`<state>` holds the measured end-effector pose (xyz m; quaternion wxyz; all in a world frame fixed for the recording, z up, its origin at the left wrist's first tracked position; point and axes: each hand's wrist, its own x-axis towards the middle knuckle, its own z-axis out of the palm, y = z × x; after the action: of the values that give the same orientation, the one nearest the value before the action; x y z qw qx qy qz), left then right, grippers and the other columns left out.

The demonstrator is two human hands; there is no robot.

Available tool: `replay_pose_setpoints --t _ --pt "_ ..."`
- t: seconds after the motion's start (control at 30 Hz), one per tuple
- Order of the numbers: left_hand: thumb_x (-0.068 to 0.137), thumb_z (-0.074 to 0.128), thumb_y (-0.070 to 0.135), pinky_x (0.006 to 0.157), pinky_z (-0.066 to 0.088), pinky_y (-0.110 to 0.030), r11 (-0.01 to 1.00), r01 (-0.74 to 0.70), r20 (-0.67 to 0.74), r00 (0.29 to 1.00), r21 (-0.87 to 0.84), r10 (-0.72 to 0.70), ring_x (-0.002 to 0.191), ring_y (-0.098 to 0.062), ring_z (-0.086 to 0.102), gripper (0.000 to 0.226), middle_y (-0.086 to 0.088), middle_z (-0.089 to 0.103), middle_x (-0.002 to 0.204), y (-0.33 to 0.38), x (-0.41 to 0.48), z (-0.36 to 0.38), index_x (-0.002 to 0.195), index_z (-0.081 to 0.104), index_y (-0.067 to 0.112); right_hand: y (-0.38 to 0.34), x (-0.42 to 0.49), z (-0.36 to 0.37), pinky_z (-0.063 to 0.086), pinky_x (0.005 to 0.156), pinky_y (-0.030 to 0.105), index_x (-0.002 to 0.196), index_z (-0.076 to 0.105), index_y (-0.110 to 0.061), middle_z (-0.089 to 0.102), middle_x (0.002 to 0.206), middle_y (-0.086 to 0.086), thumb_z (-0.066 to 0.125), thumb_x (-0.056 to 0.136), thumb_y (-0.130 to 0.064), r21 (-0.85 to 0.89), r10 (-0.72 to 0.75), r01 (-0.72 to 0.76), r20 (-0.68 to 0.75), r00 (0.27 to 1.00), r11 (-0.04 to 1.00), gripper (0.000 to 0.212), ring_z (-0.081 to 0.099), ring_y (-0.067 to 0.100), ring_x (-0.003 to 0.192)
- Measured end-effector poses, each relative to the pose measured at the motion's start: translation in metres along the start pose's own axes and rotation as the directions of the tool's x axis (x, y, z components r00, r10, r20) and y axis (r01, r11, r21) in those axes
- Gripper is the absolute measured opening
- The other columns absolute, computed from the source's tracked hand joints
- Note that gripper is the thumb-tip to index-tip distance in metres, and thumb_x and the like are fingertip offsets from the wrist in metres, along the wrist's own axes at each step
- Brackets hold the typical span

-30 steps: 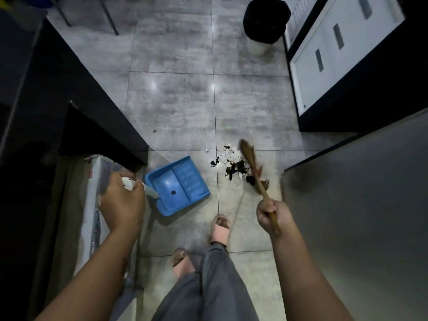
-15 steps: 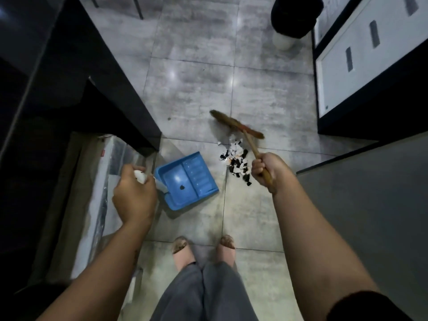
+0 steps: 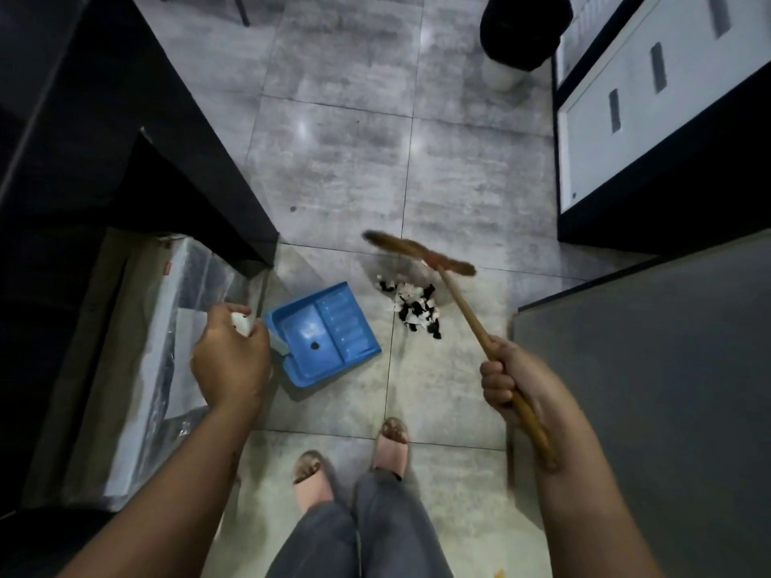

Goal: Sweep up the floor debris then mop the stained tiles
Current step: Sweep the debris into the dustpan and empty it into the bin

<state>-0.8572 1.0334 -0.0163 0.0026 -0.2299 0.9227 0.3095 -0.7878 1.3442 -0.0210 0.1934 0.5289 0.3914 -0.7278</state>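
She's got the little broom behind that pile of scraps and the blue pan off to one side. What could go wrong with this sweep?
The dustpan sits left of the debris pile, not in line with the broom head, so a pull straight back could send the scraps past its lip toward the feet. The pieces look light and loose; a quick stroke may scatter them. One dark scrap already in the pan could slide out if the left hand tips it.

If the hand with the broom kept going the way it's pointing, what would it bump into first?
Probably the pile of black and white scraps. The right hand points up along the wooden broom handle, toward that pile, with bare grey tile floor between, though depth is hard to judge.
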Motion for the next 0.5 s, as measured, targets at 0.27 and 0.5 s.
replay_pose_setpoints --t 0.27,0.5 --pt "0.088 0.064 0.018 0.074 0.049 -0.040 1.000 -0.013 0.034 0.999 -0.006 0.013 0.086 -0.036 0.061 0.017 -0.017 0.067 0.095 -0.011 -0.012 -0.001 0.103 0.058 0.014 -0.016 0.063 0.028 0.009 0.045 0.016 0.077 0.037 -0.019 0.030 0.050 -0.008 0.019 0.099 -0.016 -0.089 0.084 -0.094 -0.108 0.991 0.992 0.029 0.025 0.004 0.030" --pt "0.089 0.063 0.017 0.075 0.050 -0.041 1.000 -0.021 0.046 0.999 -0.015 0.022 0.087 -0.036 0.059 0.017 -0.017 0.067 0.094 -0.022 -0.016 -0.005 0.104 0.058 0.012 0.050 0.008 -0.004 0.022 0.023 0.012 0.084 0.038 -0.014 0.032 0.041 -0.006 0.026 0.104 -0.014 0.184 0.156 -0.151 -0.015 0.988 0.971 0.024 0.027 0.005 0.024"
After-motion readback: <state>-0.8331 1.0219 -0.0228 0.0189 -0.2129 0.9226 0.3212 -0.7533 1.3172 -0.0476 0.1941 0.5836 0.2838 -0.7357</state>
